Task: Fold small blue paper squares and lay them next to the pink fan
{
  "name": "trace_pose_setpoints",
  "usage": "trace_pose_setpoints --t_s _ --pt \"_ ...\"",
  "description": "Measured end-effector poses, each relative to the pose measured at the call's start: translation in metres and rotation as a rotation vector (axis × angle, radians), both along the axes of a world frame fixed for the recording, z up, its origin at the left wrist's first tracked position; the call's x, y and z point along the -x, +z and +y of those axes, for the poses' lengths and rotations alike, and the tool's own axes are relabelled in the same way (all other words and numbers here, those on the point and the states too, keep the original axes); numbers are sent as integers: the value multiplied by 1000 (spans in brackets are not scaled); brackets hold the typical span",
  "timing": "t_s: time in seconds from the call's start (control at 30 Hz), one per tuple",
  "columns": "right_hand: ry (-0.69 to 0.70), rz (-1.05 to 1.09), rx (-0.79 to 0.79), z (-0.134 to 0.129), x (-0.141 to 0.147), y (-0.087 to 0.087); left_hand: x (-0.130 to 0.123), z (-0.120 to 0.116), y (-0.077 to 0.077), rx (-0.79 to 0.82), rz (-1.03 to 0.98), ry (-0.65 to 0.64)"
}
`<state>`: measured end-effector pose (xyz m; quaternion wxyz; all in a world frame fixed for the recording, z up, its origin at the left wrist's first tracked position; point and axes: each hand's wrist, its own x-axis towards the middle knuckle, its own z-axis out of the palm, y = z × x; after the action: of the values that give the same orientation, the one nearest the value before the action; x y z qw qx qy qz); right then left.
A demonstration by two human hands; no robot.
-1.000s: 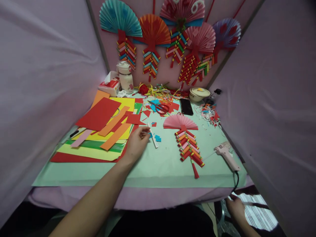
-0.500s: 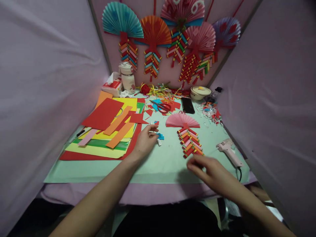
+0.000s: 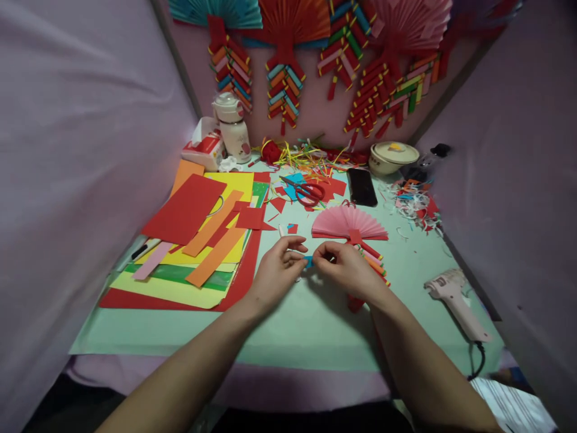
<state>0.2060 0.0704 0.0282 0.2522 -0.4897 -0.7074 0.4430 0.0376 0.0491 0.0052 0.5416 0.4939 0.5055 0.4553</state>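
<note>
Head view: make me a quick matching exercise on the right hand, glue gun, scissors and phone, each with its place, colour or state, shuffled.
1. right hand
2. glue gun
3. scissors
4. phone

A. red-handled
B. dark-screened, beside the lidded bowl
C. fingertips at a small blue paper piece
D. pale, rightmost of the four

Pairs: 1-C, 2-D, 3-A, 4-B

Left hand (image 3: pixel 282 264) and right hand (image 3: pixel 349 270) both bare, with slim fingers (image 3: pixel 292 242); nail detail too small to make out. Left forearm (image 3: pixel 198 361) and right forearm (image 3: pixel 424 355) also uncovered, smooth in outline, narrow at the wrists and broadening toward the elbows. Clothing: black garment (image 3: pixel 311 422) at lap level, plain where visible, cut lost in shadow
</note>
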Motion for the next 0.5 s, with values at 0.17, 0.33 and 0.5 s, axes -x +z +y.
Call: trace_pose_setpoints --t_s 0.17,0.33,0.5 --pt "-65 71 117 3 -4 -1 3 -2 1 55 -47 50" --pt "-120 102 174 6 -6 0 8 -2 4 64 78 50" --pt "-119 86 162 4 -6 -2 5 -4 6 114 75 -10"
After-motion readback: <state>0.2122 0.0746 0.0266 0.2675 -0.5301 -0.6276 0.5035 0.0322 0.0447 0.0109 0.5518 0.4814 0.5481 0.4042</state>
